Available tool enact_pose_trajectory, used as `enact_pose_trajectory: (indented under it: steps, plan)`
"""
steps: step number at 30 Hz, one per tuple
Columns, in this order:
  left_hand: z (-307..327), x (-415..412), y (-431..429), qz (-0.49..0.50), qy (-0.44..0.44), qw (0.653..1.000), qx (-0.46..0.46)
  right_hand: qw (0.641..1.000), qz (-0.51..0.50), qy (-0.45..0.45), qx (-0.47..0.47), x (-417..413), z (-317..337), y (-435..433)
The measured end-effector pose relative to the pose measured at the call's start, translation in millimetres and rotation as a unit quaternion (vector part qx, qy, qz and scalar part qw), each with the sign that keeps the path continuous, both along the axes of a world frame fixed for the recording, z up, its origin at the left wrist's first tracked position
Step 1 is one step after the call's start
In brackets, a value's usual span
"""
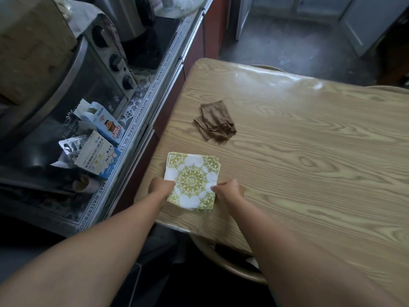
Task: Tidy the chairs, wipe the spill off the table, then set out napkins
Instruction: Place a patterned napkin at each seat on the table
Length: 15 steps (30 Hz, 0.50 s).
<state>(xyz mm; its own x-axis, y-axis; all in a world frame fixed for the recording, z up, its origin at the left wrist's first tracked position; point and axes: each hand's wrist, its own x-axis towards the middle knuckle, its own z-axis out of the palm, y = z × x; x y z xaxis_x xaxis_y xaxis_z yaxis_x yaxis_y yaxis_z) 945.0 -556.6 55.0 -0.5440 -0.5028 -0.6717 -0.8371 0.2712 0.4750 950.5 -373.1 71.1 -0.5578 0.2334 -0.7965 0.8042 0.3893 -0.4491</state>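
Note:
A stack of white napkins (192,179) with a green mandala print lies on the near left corner of the wood-grain table (298,151). My left hand (160,187) pinches the stack's left edge. On the opposite edge, my right hand (230,191) grips the stack with fingers curled. A crumpled brown cloth (215,122) rests on the table beyond the napkins, apart from both hands.
A rounded chair back (221,260) sits tucked under the table's near edge. To the left runs a counter with a patterned mat (141,120), a toaster oven (95,89) and small cartons (97,156). Another chair top (265,67) shows at the far edge.

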Motion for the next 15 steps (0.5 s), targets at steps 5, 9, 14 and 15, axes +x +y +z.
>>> enact_pose_trajectory:
  steps: [5, 9, 14, 15]
  plan:
    - [5.2, 4.9, 4.2, -0.006, 0.015, 0.999, 0.036, 1.000, -0.019, 0.016, -0.008, 8.6, -4.8, 10.2]
    - [4.5, 11.0, 6.5, -0.024, 0.023, 0.992, 0.124, 0.998, -0.037, 0.041, 0.002, 15.4, -9.5, 18.7]
    - [6.1, 16.3, 13.9, -0.061, 0.022, 0.982, 0.179, 0.997, -0.046, 0.063, 0.020, 18.7, -5.3, 33.2]
    - [5.4, 16.6, 15.6, -0.065, 0.021, 0.981, 0.181, 0.997, -0.042, 0.060, 0.028, 19.3, -4.2, 35.7]
